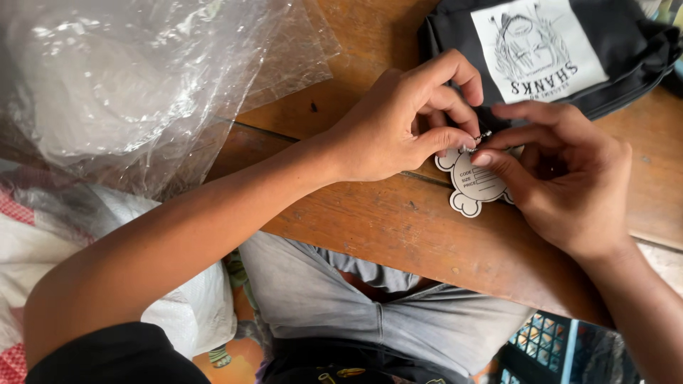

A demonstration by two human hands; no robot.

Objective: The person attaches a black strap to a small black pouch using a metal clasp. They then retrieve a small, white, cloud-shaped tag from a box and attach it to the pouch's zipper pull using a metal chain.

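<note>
Single head view, looking steeply down, close over wooden table [370,220] edge and lap.

Your hands meet over the table's [370,220] near edge, where bare wood lies open below and left of the tag [475,186]. Toward the far right corner, folded black cloth [605,78] blocks the way, just beyond your fingers. Crumpled clear plastic [142,78] covers the far left corner and spills off the left edge.
</note>
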